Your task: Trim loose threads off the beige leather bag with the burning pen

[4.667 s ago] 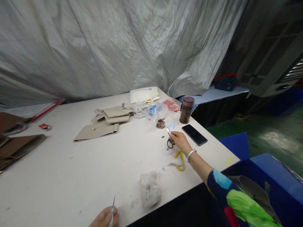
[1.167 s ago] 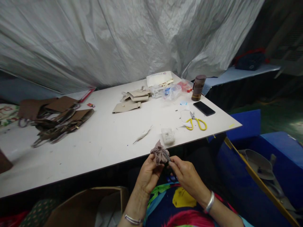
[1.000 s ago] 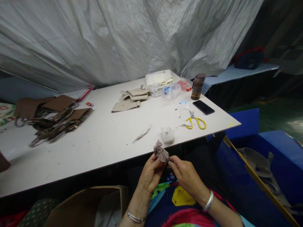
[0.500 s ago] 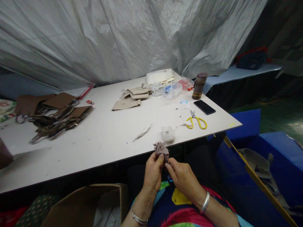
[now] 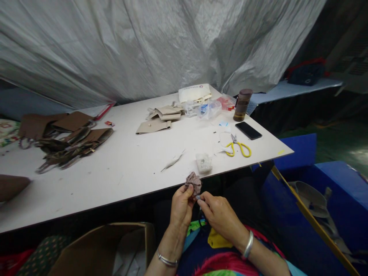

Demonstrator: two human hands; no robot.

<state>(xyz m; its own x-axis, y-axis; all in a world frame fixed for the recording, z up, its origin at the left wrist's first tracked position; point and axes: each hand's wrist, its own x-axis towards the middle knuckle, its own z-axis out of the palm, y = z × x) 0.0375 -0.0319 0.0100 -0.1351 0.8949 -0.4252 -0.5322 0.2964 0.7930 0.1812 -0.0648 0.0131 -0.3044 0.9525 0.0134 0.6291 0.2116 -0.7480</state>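
My left hand (image 5: pixel 181 203): pinches the bunched brown fabric piece (image 5: pixel 193 180).
My right hand (image 5: pixel 216 212): fingertips closed at its underside.

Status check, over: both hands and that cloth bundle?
Left hand shut on cloth bundle, just off the table edge. Right hand pinched shut at its base. Scissors lie apart on the table, not in the way.

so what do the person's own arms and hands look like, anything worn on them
Both hands are bare, with no gloves. The left hand has a thin silver bangle at the wrist; the right hand has a wider silver bangle. The forearms are uncovered as far as the view shows. Below them the clothing is dark blue with bright green, yellow and pink patches.
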